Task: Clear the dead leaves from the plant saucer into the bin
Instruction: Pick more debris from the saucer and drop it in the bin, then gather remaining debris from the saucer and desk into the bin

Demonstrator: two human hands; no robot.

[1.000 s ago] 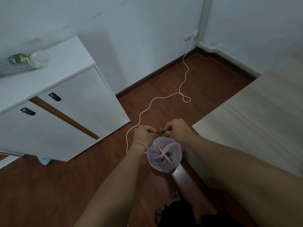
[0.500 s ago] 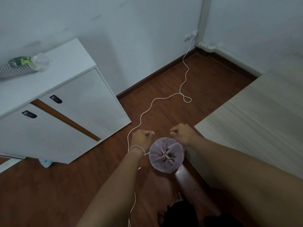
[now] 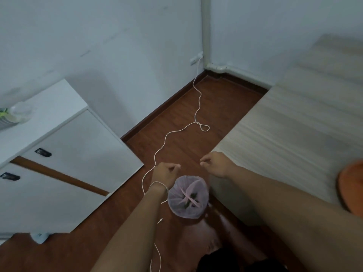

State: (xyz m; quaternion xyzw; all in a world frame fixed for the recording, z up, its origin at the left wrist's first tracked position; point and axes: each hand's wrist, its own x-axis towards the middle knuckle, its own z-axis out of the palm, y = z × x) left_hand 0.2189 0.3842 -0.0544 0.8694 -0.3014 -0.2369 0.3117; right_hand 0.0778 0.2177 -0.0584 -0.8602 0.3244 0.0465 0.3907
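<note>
Dropping step apparently done: left hand (image 3: pixel 166 172) and right hand (image 3: pixel 217 163) loosely curled, empty, above pink-lined bin (image 3: pixel 188 197) holding leaf scraps (image 3: pixel 189 199); next, check saucer.

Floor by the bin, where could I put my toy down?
Bare floor lies between the cable and the table. It is crowded around the bin, with the left hand, right hand and cable close.

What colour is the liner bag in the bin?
Pale pink, translucent liner in the bin on the floor; the head view shows it, the only view.
</note>
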